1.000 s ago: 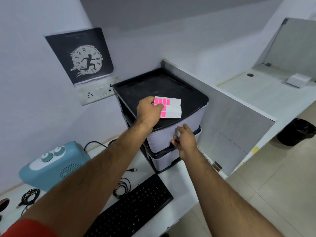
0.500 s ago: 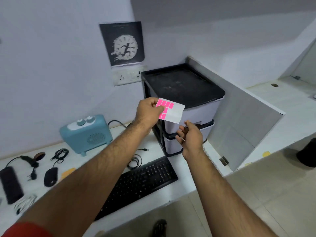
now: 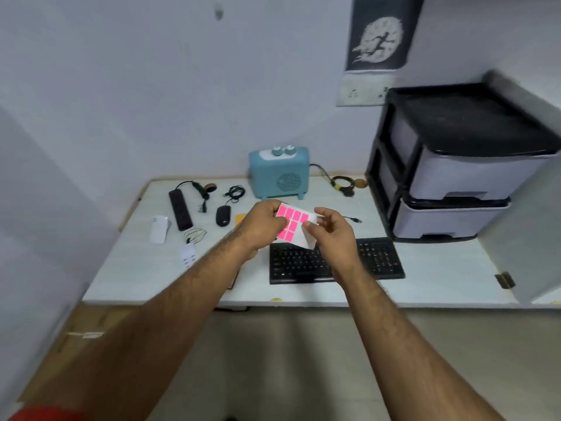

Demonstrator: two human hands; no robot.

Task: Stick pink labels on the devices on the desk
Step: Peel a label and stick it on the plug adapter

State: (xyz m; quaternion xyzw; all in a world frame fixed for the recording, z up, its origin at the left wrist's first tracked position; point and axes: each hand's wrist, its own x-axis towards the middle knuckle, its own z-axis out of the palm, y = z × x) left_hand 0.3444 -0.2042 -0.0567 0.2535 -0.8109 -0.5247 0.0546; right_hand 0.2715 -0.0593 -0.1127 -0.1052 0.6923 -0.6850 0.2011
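A white backing sheet with several pink labels (image 3: 292,223) is held above the desk (image 3: 303,293). My left hand (image 3: 263,226) grips its left edge. My right hand (image 3: 331,232) pinches the sheet's right side with thumb and forefinger. Below the hands lies a black keyboard (image 3: 379,258). Behind them stands a teal speaker (image 3: 277,174) with two knobs. To the left lie a black mouse (image 3: 223,215), a black power strip (image 3: 180,209), a white adapter (image 3: 159,227) and a white charger (image 3: 188,256).
A two-drawer storage unit (image 3: 464,174) with a black top stands at the desk's right. Coiled cables (image 3: 343,183) lie near the wall. A grey partition panel (image 3: 522,238) closes off the right side. A wall socket (image 3: 361,92) sits under a clock poster (image 3: 381,31).
The view has swung left from the drawer unit to the whole desk. Both hands came back from the drawers and my right hand has taken hold of the label sheet.
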